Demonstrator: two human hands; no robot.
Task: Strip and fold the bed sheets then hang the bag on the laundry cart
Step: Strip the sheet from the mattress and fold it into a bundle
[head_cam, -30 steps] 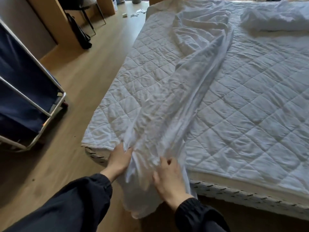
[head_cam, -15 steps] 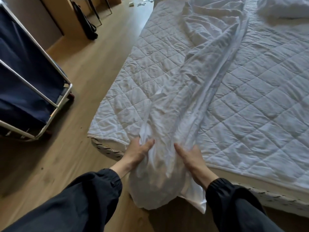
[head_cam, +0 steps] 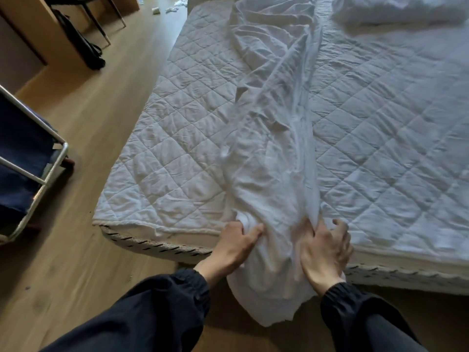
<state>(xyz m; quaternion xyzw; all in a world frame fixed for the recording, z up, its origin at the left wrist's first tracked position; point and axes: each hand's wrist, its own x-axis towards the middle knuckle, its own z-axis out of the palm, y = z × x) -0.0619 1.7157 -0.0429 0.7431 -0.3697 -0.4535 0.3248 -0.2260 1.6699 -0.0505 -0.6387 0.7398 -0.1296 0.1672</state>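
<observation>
Foot of the bed, seen from your head camera. The crumpled white cotton bed sheet lies gathered in one long band down the white diamond-quilted mattress pad, and its near end spills over the mattress edge toward the wooden floor. Your left hand clutches the band's left side with curled fingers. Your right hand pinches the right side between thumb and forefinger, the other fingers lifted.

Draw both hands back evenly and low, so the band slides off without snagging the pad. Gather the hanging end before it drags.

At left stands the tubular metal laundry cart with its dark navy fabric bag. The bag's interior is hidden, so its contents cannot be told.
</observation>
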